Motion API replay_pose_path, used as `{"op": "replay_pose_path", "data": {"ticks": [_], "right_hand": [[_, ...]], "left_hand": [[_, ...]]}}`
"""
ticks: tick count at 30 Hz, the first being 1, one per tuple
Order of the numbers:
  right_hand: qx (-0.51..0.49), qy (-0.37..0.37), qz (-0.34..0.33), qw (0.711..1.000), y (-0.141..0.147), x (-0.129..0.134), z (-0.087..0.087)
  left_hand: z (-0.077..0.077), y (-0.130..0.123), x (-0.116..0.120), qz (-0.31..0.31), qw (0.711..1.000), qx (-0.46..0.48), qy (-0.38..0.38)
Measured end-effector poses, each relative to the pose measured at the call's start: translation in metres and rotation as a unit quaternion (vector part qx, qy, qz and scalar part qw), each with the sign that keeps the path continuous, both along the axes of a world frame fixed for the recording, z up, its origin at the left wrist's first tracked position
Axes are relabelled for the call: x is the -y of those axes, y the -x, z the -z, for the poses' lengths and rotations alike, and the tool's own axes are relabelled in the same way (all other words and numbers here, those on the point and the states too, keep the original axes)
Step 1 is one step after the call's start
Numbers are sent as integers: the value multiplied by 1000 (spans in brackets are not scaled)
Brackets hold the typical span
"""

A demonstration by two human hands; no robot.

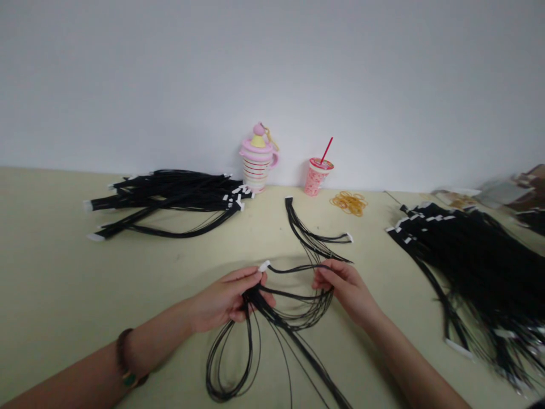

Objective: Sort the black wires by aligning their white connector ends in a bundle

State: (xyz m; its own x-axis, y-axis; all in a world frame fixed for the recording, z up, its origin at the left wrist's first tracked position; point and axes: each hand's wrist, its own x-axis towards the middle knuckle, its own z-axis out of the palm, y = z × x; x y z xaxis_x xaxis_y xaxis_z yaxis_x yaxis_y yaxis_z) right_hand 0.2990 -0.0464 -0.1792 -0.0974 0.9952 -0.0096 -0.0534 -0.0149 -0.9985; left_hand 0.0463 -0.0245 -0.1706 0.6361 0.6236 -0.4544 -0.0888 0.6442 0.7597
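Observation:
A black wire harness (264, 305) hangs between my two hands, low over the table's middle. My left hand (240, 295) pinches it near a white connector (264, 266), its fingers wrapped round the gathered wires. Closed on a thin strand of the same harness is my right hand (343, 284), off to the right. Loops of wire droop below the left hand, and loose ends run toward the bottom edge. Just beyond the hands lies another black harness length (304, 230) with white ends; whether it joins the held one, I cannot tell.
A pile of black harnesses (170, 196) lies at the back left, a larger heap (477, 255) at the right. Along the wall stand a striped pink cup (255, 167) and a pink cup with a red straw (315, 179), beside yellow rubber bands (349, 203).

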Motion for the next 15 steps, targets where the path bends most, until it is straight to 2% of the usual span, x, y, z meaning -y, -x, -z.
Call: {"op": "replay_pose_path", "data": {"ticks": [4, 9, 12, 15], "right_hand": [[55, -4, -105, 993, 5, 7, -9], [146, -44, -228, 962, 12, 28, -28], [210, -63, -205, 954, 27, 51, -32], [289, -35, -177, 940, 37, 79, -31]], "left_hand": [[2, 3, -2, -51, 999, 18, 3], [4, 2, -9, -169, 984, 49, -2], [5, 2, -12, -205, 976, 67, -2], [8, 1, -11, -195, 978, 72, -3]]}}
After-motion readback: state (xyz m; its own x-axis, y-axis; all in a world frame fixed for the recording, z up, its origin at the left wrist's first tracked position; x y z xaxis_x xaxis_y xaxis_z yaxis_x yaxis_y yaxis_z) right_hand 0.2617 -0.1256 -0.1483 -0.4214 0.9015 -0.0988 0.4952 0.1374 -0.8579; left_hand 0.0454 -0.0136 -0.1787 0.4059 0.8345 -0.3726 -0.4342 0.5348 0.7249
